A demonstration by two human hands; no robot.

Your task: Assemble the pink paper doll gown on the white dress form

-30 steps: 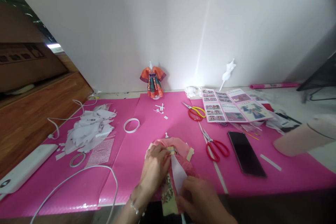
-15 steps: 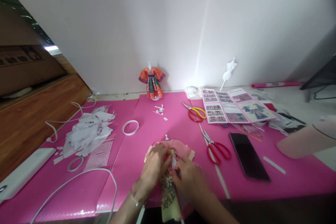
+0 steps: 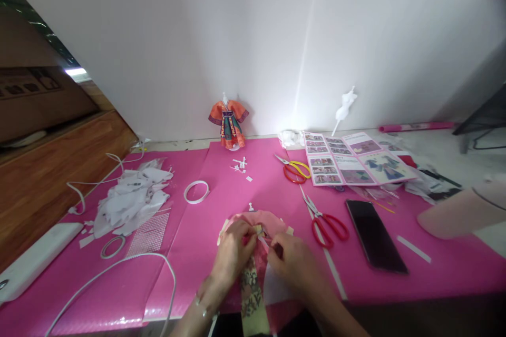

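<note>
A pink doll dress lies at the table's front, its far end by the small white neck of a mannequin. My left hand is closed in a pinch on the dress's middle, beside a small yellow trim. My right hand pinches the near end of a thin white strip, which runs from the dress between both hands. A patterned yellow-green fabric panel hangs down below the hands over the table edge. Whitish-pink cloth shows under my right hand. The fingertips partly cover the dress's middle.
Red-handled scissors and a phone lie to the right, with a pink bottle beyond. An instruction sheet and a dressed doll form are behind. Left are a tape roll, paper scraps and a cable.
My right hand has drawn slightly to the right and away from my left, showing more of the white strip and pink cloth between them. My left hand stays at the dress.
</note>
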